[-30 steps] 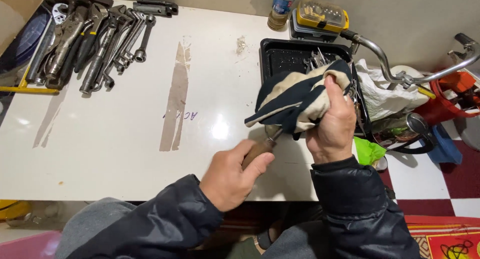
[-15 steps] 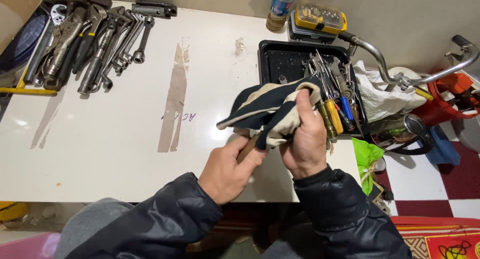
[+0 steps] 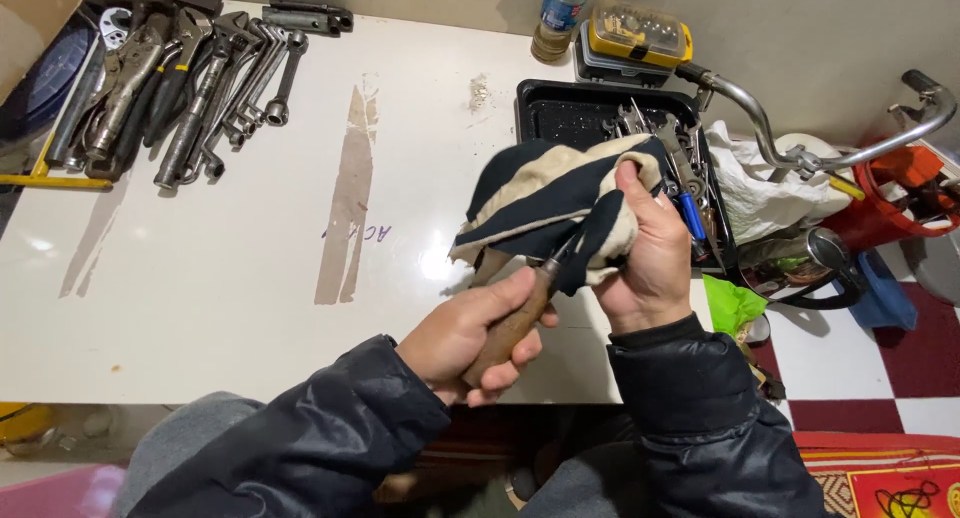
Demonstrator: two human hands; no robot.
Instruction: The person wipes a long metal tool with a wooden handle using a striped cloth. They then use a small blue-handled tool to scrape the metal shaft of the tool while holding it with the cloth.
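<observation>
The left hand [image 3: 470,333] has its grip clenched around the brown wooden handle [image 3: 510,328] of a hand tool, the handle slanting up and to the right out of the fist. The tool's metal end runs straight into the cloth and is hidden there, so what kind of tool it is cannot be told. The right hand [image 3: 650,253] has its grip clenched on a cream and dark blue rag [image 3: 550,203], bunched around the tool's front end just above the left grip. Both hands hover over the near edge of the white desk [image 3: 250,278].

Just behind the right grip stands a black tray [image 3: 570,113] holding loose tools, among them a blue-handled one [image 3: 690,218] close by the right fingers. Farther behind the tray sit a yellow-lidded bit case [image 3: 640,33] and a plastic bottle [image 3: 558,18]. Well off to the left of the left grip, at the desk's far corner, lies a pile of wrenches and pliers [image 3: 180,78]. To the right of the right grip, off the desk, are a chrome handlebar [image 3: 800,158] and a white crumpled bag [image 3: 765,193].
</observation>
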